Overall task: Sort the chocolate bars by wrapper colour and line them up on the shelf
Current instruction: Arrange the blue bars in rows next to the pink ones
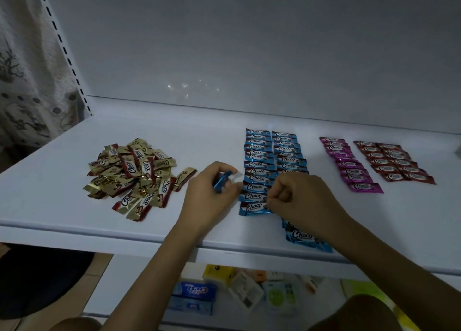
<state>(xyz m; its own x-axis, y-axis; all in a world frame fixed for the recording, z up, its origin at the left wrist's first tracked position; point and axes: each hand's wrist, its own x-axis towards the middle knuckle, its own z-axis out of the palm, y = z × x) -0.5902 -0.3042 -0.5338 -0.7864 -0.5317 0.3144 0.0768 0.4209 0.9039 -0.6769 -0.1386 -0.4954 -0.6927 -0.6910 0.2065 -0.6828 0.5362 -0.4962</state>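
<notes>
white shelf [62,181] fills the middle of the frame, dim under a pale back wall. at centre, two blue columns [259,156] run front to back. the person's right hand [304,201] pinches the right end of the front blue bar [254,208] in the left column, while the left hand [212,196], just left of it, curls round a loose blue bar [222,181]; the hands are near but apart. a careless tug or a brush of the right wrist could skew the neat rows. that wrist also lies over spare blue bars [309,238] at the shelf's front lip, which might slide off the edge. the gold pile [132,176] at centre left lies heaped, not lined up; the pink column [349,166] and red columns [391,162] sit at right.
</notes>
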